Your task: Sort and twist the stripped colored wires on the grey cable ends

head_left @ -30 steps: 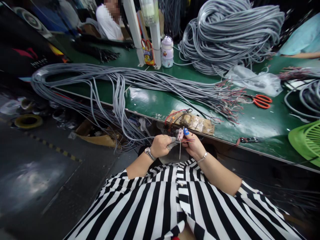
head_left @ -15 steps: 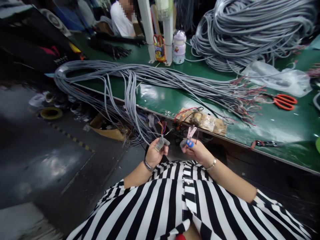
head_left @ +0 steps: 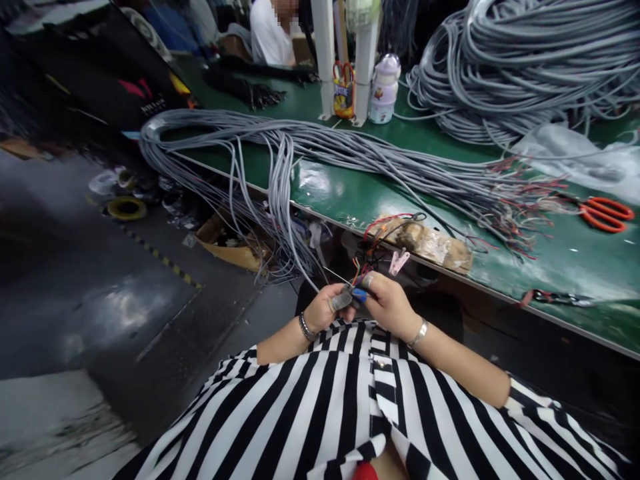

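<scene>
My left hand [head_left: 326,309] is closed around the end of a grey cable [head_left: 306,272], with grey coverings on its fingers. Coloured wires [head_left: 357,268] fan out from that cable end, and a thin pale strand sticks out to the left. My right hand [head_left: 389,301] meets the left one, its thumb and fingers pinched on the wires at the cable end. Blue tape wraps one right fingertip, and the exact grip is partly hidden. A pink clip [head_left: 399,262] stands just beyond my right hand, apart from it.
A long bundle of grey cables [head_left: 340,145] lies across the green bench [head_left: 330,190] and hangs over its edge. Orange-handled scissors [head_left: 606,215], a taped wooden block [head_left: 425,243], a bottle [head_left: 385,90] and a large cable coil [head_left: 525,67] are on it. A person [head_left: 273,33] sits beyond.
My right hand has moved left, away from the pink clip, to the wires at the left hand. The two hands were apart and now meet. The view has shifted slightly left.
</scene>
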`<state>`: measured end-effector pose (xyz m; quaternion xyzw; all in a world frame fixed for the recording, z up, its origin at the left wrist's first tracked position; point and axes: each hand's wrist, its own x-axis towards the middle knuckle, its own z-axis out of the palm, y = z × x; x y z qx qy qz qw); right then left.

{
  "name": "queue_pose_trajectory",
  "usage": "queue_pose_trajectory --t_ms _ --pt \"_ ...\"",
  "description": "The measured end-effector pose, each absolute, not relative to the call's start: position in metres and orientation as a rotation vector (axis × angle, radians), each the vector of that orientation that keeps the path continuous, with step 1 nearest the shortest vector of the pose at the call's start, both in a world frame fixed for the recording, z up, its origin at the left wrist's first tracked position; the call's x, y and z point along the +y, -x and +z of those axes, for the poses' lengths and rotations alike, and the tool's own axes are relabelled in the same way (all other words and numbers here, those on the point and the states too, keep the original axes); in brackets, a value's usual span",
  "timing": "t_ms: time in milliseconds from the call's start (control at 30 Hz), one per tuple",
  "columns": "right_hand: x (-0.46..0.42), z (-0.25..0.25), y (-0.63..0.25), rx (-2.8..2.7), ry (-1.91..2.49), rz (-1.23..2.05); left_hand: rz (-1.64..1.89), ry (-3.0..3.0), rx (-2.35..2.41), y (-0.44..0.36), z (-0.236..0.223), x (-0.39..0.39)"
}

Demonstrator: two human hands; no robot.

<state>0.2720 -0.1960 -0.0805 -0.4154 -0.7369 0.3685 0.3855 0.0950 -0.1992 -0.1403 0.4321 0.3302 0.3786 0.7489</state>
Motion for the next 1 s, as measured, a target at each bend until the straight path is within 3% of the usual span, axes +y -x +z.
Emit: queue_pose_trajectory --t_ms 167,267,433,600,1000 --pt "-0.194 -0.068 -0.317 -2.08 0.84 1.317 0.644 -1.062 0.579 -0.084 -0.134 -0.194" --pt "-0.196 -0.078 -0.352 -1.876 0.949 1.514 0.627 -1.182 0.558 -0.081 -0.122 -0.189" --pt "-0.199 -0.107 -0.375 -1.019 1.262 1.527 1.02 -1.751 0.726 -0.083 -0.103 -0.168" --pt "-0.187 -0.105 -0.353 -0.886 1.166 1.656 1.333 -2.397 0.771 -0.104 -0.104 -0.141" --pt "-0.158 -0.105 -0.319 -0.675 1.008 1.688 1.295 -2.655 0.731 -0.128 -0.121 -0.125"
